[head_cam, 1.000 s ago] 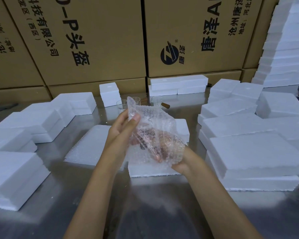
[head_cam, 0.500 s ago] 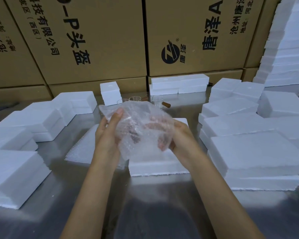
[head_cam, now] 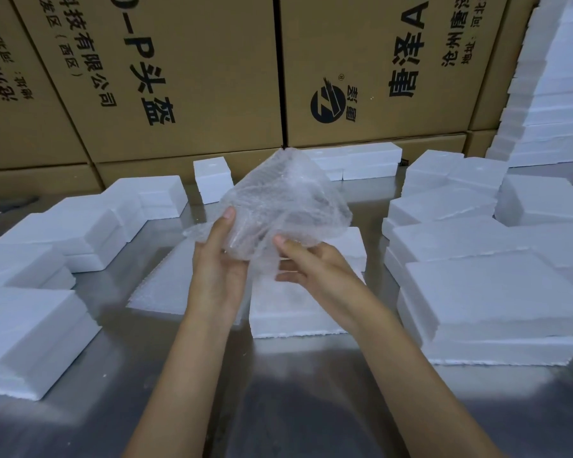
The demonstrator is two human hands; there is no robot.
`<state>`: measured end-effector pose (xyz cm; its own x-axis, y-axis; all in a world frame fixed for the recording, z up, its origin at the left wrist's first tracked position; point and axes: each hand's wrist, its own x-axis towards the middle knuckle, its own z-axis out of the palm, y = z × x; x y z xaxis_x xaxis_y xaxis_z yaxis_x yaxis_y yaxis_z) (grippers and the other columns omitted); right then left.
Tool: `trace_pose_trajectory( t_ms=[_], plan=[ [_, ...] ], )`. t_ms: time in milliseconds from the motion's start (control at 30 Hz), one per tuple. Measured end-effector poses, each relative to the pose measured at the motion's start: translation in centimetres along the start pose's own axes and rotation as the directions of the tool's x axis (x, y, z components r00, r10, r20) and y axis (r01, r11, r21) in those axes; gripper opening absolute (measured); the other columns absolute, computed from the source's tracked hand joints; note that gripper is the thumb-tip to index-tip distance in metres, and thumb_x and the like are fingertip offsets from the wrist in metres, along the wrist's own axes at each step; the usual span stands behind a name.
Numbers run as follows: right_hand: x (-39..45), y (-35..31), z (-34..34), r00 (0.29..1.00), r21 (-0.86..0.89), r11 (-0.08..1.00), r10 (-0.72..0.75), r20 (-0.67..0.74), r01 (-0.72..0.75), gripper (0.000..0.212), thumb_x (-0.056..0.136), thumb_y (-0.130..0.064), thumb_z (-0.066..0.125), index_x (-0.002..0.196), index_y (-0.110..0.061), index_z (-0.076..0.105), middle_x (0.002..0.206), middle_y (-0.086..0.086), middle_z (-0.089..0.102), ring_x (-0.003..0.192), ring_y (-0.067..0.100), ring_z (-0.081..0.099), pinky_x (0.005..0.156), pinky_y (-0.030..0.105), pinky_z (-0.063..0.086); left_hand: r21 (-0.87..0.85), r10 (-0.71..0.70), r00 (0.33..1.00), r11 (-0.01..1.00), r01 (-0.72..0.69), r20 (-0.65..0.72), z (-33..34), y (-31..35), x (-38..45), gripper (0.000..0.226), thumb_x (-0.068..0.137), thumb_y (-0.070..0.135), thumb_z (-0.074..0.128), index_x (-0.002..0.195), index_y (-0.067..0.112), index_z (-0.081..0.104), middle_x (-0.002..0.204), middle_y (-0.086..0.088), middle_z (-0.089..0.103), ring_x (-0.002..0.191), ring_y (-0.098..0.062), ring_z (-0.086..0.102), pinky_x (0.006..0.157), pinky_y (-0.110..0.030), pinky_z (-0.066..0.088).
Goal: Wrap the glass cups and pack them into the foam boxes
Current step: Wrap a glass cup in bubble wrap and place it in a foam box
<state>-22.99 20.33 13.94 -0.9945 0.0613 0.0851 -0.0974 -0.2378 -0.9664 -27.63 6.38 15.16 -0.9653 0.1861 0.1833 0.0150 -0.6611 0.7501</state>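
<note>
A clear bubble-wrap bundle point(head_cam: 288, 206) is held up above the steel table, its top corner rising to a peak. A glass cup shows only faintly inside it. My left hand point(head_cam: 217, 259) grips the bundle's lower left, thumb pressed on the wrap. My right hand point(head_cam: 308, 262) pinches the lower right edge from underneath. Below the hands lies a white foam box point(head_cam: 295, 312), and a sheet of bubble wrap point(head_cam: 161, 289) lies flat to its left. The bundle hides the loose cups at the back.
White foam boxes lie in groups at the left point(head_cam: 80, 226) and right point(head_cam: 490, 292), with a small foam cube point(head_cam: 212, 180) behind and a tall foam stack point(head_cam: 556, 84) at far right. Printed cardboard cartons point(head_cam: 192, 77) wall off the back. Bare steel table point(head_cam: 278, 391) shows near me.
The bundle has risen and its top corner now sticks up, covering the cups behind. My right hand moved from the bundle's side to beneath its lower edge; my left hand slid lower.
</note>
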Motion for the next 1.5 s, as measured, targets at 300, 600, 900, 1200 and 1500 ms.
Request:
trace_pose_trajectory(
  t_ms=[300, 600, 900, 1200, 1500],
  plan=[
    [0.6, -1.0, -2.2, 0.967, 0.285, 0.957, 0.023, -0.255, 0.053, 0.016, 0.095, -0.016, 0.063, 0.109, -0.015, 0.070, 0.112, 0.004, 0.074, 0.102, 0.021, 0.068, 0.084, 0.035, 0.050, 0.168, -0.160, 0.986, 0.974, 0.151, 0.042, -0.4, -0.3, 0.1, 0.050, 0.076, 0.018, 0.071, 0.123, 0.010, 0.055, 0.127, -0.009, 0.067, 0.109, -0.023, 0.068, 0.079, -0.030, 0.058],
    [0.6, -0.6, -2.4, 0.896, -0.176, 0.982, -0.144, -0.420, 0.075, 0.036, 0.092, -0.035, 0.064, 0.060, -0.020, 0.066, 0.057, 0.001, 0.056, 0.058, 0.008, 0.053, 0.070, 0.031, 0.050, 0.389, -0.228, 0.953, 0.911, 0.137, 0.199, 0.5, -0.2, -0.6, 0.055, 0.079, 0.032, 0.072, 0.131, 0.019, 0.058, 0.128, -0.005, 0.068, 0.117, -0.025, 0.066, 0.089, -0.037, 0.058],
    [-3.9, -1.2, -2.7, 0.912, -0.437, 0.891, -0.277, -0.304, 0.125, 0.034, 0.092, -0.012, 0.056, 0.058, -0.015, 0.059, 0.054, -0.005, 0.057, 0.049, 0.001, 0.049, 0.049, 0.010, 0.037, 0.645, 0.064, 0.989, 0.752, -0.136, 0.134, 0.9, -1.4, -6.4, 0.013, 0.085, 0.041, 0.061, 0.080, 0.029, 0.061, 0.084, 0.000, 0.067, 0.077, -0.014, 0.064, 0.066, -0.022, 0.047],
    [-8.8, 2.7, -4.2, 0.913, -0.631, 0.768, -0.327, -0.245, 0.106, 0.012, 0.085, -0.015, 0.065, 0.074, -0.012, 0.062, 0.068, 0.003, 0.060, 0.064, 0.009, 0.050, 0.064, 0.032, 0.045, 0.801, 0.106, 0.958, 0.528, -0.283, 0.268, -0.7, -4.5, -10.4, 0.027, 0.078, 0.010, 0.070, 0.080, 0.037, 0.070, 0.092, 0.014, 0.069, 0.087, 0.001, 0.066, 0.074, -0.011, 0.047],
    [-10.1, 3.7, -2.4, 0.750, -0.837, 0.451, -0.657, -0.076, 0.310, 0.026, 0.077, -0.008, 0.050, 0.097, -0.024, 0.054, 0.098, -0.016, 0.053, 0.096, 0.013, 0.052, 0.079, 0.034, 0.048, 0.838, 0.119, 0.963, 0.474, -0.270, 0.243, 0.3, -5.7, -10.6, 0.026, 0.086, 0.004, 0.067, 0.081, 0.030, 0.062, 0.093, 0.007, 0.060, 0.084, -0.005, 0.060, 0.071, -0.013, 0.043]
  ],
)
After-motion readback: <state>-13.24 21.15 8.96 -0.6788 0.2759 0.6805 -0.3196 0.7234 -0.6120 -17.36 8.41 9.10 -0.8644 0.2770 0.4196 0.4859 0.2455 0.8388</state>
